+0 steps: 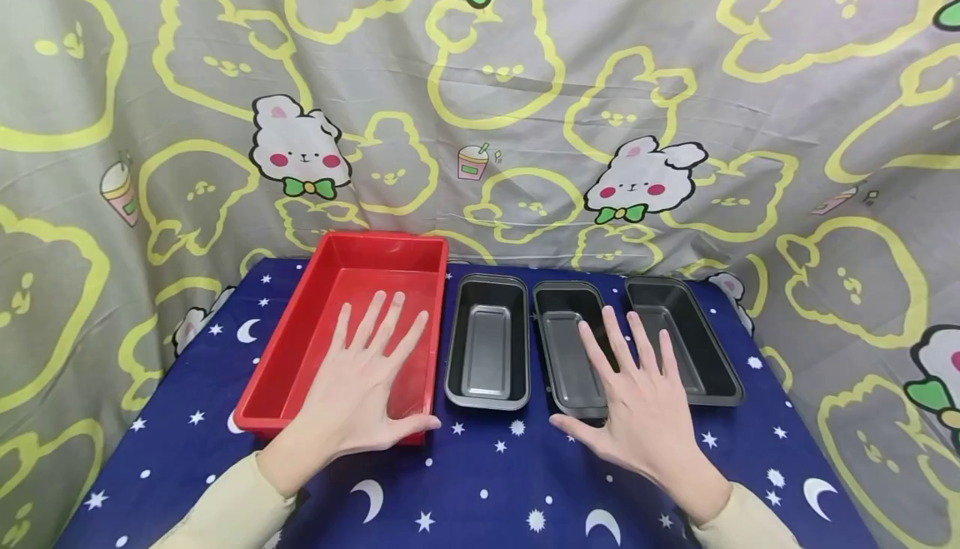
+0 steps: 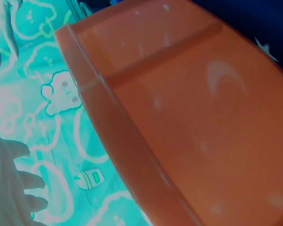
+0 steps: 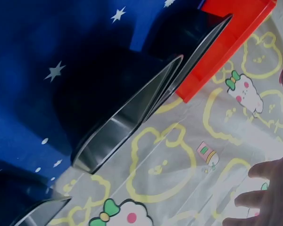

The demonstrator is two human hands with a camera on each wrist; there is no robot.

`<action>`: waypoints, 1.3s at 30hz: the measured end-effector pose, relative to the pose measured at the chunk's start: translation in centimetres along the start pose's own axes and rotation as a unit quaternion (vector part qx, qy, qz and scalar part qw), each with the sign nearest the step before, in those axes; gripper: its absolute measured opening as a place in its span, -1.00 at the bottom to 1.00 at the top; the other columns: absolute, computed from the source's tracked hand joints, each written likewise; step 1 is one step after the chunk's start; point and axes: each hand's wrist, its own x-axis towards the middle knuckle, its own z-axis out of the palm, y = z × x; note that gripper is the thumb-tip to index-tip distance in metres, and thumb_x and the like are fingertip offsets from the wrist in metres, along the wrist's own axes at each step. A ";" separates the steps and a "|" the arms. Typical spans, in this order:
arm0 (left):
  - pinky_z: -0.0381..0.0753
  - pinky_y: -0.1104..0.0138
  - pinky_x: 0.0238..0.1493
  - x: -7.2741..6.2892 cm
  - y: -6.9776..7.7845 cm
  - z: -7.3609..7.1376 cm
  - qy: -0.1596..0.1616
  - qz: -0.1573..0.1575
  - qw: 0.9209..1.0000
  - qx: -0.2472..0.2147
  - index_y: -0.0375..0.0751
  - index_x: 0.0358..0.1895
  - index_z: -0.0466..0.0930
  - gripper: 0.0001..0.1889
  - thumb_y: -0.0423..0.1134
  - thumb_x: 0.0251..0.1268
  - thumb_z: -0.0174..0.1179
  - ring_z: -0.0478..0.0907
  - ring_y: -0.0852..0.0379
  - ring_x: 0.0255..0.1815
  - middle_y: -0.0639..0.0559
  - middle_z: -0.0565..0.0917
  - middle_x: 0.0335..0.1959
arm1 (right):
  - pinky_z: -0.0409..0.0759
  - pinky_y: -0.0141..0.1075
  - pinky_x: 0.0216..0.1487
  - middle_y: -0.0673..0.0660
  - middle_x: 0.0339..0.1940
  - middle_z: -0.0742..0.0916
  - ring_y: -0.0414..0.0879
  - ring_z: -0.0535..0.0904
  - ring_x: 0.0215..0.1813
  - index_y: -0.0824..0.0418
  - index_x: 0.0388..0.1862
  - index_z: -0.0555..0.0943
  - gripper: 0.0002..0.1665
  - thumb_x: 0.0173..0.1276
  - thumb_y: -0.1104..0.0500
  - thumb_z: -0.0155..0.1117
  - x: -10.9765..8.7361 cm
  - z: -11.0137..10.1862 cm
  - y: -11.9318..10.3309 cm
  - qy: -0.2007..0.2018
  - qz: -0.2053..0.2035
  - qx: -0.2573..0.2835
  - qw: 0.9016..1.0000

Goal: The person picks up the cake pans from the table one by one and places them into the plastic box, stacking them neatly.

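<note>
In the head view my left hand point(image 1: 358, 395) is spread with straight fingers above the near right part of a red tray point(image 1: 258, 382); it holds nothing. My right hand point(image 1: 643, 416) is spread likewise, over the near ends of two dark loaf pans, the middle pan point(image 1: 558, 341) and the right pan point(image 1: 708, 349). Between the hands stands the left loaf pan point(image 1: 487, 349), untouched. The left wrist view shows the left hand point(image 2: 9, 183) at the edge beside the tray, which looks orange there. In the right wrist view the right hand point(image 3: 269, 193) is partly cut off.
A dark blue cloth point(image 1: 465, 482) with white moons and stars covers the table. Behind it hangs a grey curtain point(image 1: 405, 82) with yellow outlines and white rabbits. The tray and the loaf pans stand in a row near the curtain.
</note>
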 end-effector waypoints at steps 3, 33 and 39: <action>0.05 -0.40 0.63 -0.4 -0.8 -0.4 -0.005 -0.014 1.000 -0.008 -0.03 0.69 0.17 0.30 0.58 -0.13 0.37 0.07 -0.32 0.72 -0.22 0.23 0.69 | 0.08 0.40 0.62 0.20 0.78 0.20 0.34 0.14 0.72 -0.13 0.78 0.03 0.45 0.07 -0.91 -0.18 -0.1 -0.2 0.6 0.004 0.008 0.003 1.000; 0.53 -0.48 0.20 -4.4 -9.2 -4.6 -0.102 -0.206 0.958 -0.172 -0.08 0.73 0.04 0.11 0.36 0.26 0.34 0.27 -0.46 0.54 -0.33 0.23 0.66 | 0.39 0.52 0.27 0.30 0.76 0.20 0.48 0.22 0.63 -0.06 0.79 0.02 0.32 0.24 -0.52 0.37 -0.3 -1.5 7.6 -0.082 0.168 0.121 0.975; 0.73 -0.30 0.02 -5.2 -11.9 -4.2 -0.111 -0.237 0.932 -0.250 -0.19 0.70 0.10 0.01 0.24 0.36 0.33 0.54 -0.50 0.29 -0.42 0.37 0.52 | 0.31 0.56 0.30 0.44 0.70 0.27 0.55 0.25 0.58 0.03 0.78 0.02 0.16 0.44 -0.39 0.29 -0.3 -1.7 10.0 -0.120 0.204 0.204 0.950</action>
